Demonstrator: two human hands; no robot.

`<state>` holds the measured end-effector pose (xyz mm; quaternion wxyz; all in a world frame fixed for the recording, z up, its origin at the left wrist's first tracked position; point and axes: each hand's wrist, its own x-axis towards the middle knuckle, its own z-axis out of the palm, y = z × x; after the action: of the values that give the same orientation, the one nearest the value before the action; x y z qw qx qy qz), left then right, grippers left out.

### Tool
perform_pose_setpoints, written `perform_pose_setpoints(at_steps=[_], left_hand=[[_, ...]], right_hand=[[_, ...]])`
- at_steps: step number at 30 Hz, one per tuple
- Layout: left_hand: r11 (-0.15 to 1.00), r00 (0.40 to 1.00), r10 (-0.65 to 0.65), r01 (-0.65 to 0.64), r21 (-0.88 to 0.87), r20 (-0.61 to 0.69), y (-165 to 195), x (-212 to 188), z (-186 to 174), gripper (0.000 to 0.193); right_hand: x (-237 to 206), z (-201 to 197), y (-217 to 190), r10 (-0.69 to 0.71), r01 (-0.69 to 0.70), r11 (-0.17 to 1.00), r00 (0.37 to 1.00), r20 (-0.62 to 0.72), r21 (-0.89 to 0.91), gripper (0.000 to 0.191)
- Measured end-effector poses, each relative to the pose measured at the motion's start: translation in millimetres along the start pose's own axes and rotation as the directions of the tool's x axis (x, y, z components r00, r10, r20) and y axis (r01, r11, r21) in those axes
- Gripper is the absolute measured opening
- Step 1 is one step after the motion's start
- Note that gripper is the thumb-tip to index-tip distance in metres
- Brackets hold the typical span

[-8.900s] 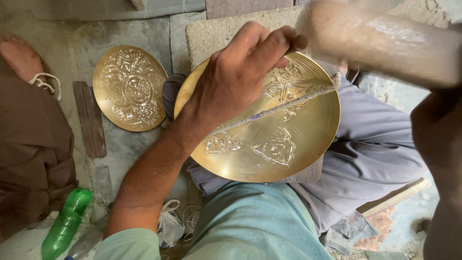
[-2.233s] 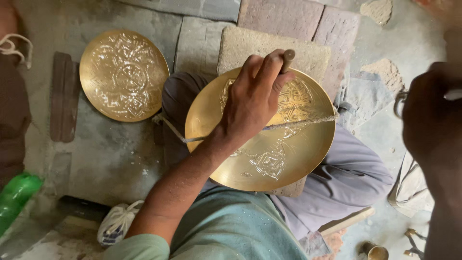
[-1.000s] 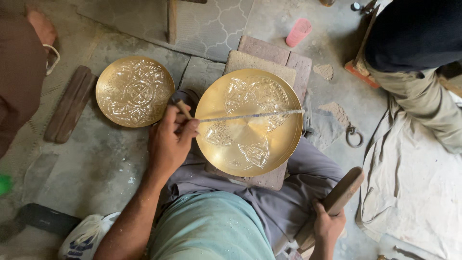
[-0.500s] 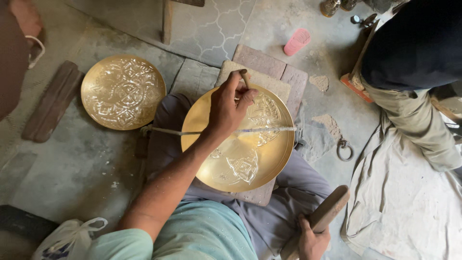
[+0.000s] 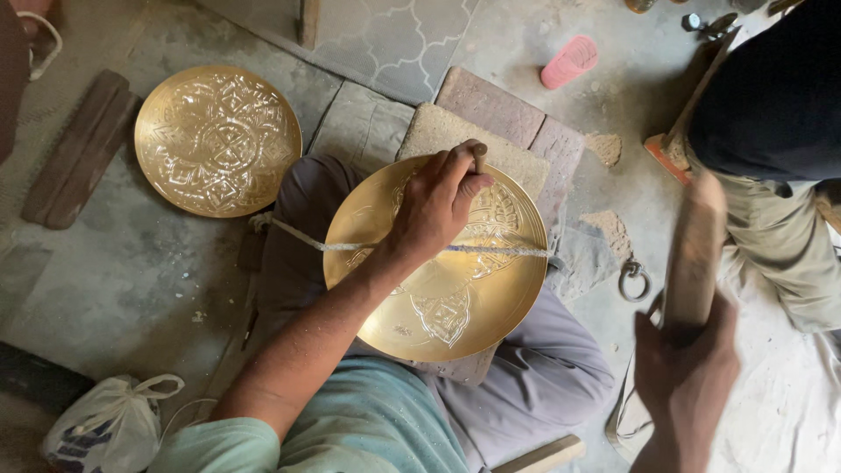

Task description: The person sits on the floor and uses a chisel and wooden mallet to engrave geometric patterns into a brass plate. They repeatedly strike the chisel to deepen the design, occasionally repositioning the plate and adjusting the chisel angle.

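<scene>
Head view: left hand (image 5: 434, 206) steadies punch (image 5: 479, 156) (upright) on brass plate (image 5: 455, 298).

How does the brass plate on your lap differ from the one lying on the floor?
The round brass plate on the lap is tilted, crossed by a taut cord and only partly embossed; the round brass plate on the floor lies flat, uncovered and patterned all over. The left hand rests on the lap plate; nothing touches the floor plate. Both are golden and shallow.

shirt: teal, short-sleeved | trousers: grey-lilac, loose | forearms: bare, no gloves
</scene>
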<state>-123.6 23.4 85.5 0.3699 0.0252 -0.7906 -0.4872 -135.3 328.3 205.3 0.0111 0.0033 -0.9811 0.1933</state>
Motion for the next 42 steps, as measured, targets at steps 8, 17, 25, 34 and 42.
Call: perform_pose_setpoints(at_steps=[8,17,25,34,42], left_hand=[[0.999,1.0,-0.021,0.021,-0.024,0.005,-2,1,0,0.026],[0.998,0.998,-0.054,0.054,-0.013,-0.03,-6,-3,4,0.024],[0.999,1.0,-0.021,0.021,-0.035,-0.007,-12,-4,3,0.027],[0.999,0.998,-0.042,0.041,0.01,0.044,-8,-4,3,0.029],[0.999,1.0,-0.02,0.019,0.044,0.019,-12,-4,4,0.028]], right_hand=[[53,-32,-106,-0.753,0.658,0.615,0.653,-0.078,-0.434,0.052],[63,-29,-141,-0.809,0.759,0.504,0.582,0.081,-0.413,0.056],[61,-24,-132,-0.82,0.786,0.51,0.567,0.079,-0.351,0.048],[72,-19,-130,-0.838,0.814,0.37,0.501,0.216,-0.448,0.038],[79,-3,-118,-0.682,0.68,0.731,0.725,0.097,0.051,0.037]])
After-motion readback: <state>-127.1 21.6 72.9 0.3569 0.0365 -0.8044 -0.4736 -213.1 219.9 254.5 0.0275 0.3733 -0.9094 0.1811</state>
